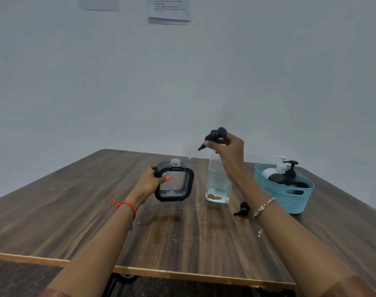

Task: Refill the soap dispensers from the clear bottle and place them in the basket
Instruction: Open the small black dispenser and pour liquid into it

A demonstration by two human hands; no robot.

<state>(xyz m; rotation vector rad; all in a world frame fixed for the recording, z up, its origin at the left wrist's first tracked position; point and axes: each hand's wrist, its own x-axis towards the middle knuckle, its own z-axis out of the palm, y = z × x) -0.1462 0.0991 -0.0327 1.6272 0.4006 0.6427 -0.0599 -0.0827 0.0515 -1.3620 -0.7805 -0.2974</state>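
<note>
My left hand (149,182) grips a black-framed soap dispenser (174,183) with a clear textured window; its threaded neck is uncapped and it is tilted, lifted slightly off the table. My right hand (229,150) holds a black pump head (215,136) up in the air, above the clear bottle (218,183). That bottle stands upright on the table, partly filled with clear liquid, its top hidden behind my right hand. A teal basket (290,200) at the right holds a white dispenser (275,170) and a black dispenser (290,177).
A second black pump head (242,209) lies on the wooden table (182,239) between the clear bottle and the basket. Wet smears mark the tabletop in front of the dispenser. A grey wall with taped papers (170,9) stands behind.
</note>
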